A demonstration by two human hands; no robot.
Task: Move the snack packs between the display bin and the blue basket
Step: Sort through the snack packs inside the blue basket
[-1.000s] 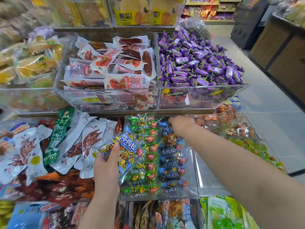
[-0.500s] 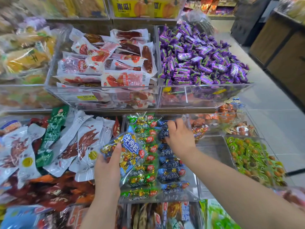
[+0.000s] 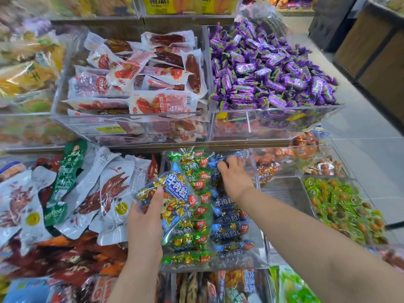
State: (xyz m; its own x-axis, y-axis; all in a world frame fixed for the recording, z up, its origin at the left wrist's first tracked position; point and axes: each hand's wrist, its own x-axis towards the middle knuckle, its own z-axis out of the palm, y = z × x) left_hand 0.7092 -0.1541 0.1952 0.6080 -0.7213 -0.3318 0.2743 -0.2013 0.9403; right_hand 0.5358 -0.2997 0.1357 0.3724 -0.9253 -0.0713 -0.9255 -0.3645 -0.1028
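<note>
Shop shelving, clear display bin [image 3: 260, 262] — right hand [image 3: 235, 178] at far end, fingers pinching blue snack pack [image 3: 220, 160], long axis crosswise; left hand [image 3: 145, 221] clamps another blue pack [image 3: 175, 199] nearer.

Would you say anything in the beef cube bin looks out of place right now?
Only one blue beef cube pack, held tilted by the left hand over the green row; the other packs lie in neat green and blue columns.
</note>
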